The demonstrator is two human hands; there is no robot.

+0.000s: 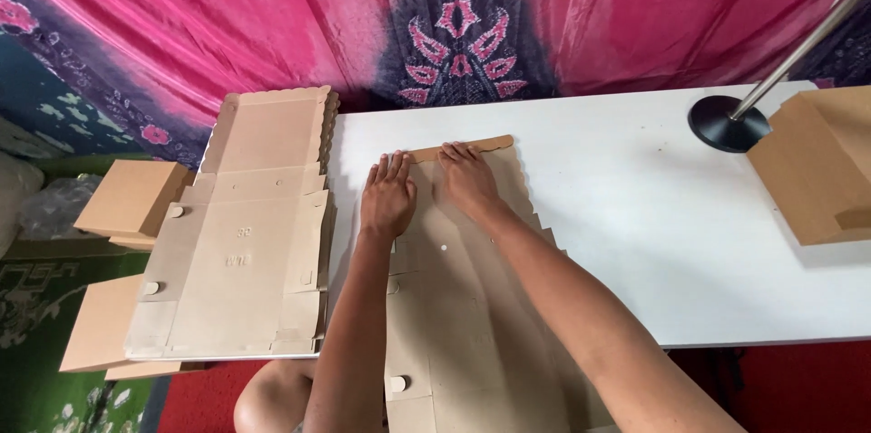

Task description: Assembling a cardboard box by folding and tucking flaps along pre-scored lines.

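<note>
A flat, unfolded brown cardboard box blank (472,306) lies on a white table (635,215), running from the near edge out to a scalloped far flap. Both hands press down on its far end: the left hand (387,195) lies flat, palm down, fingers spread and pointing away, gripping nothing; the right hand (467,177), just beside it and nearly touching, is likewise open and flat, fingertips at the folded strip along the far edge. Both forearms reach out straight from the near edge.

Left of the left hand, a stack of flat box blanks (245,233) of the same brown card overhangs the table's side, faint embossed marks on the top sheet. Beyond it, folded brown boxes (127,197) sit lower down. Well to the right of the right hand stands an assembled brown box (812,170), beside a black round lamp base (726,123) with a metal pole. A pink patterned cloth (454,16) hangs behind.
</note>
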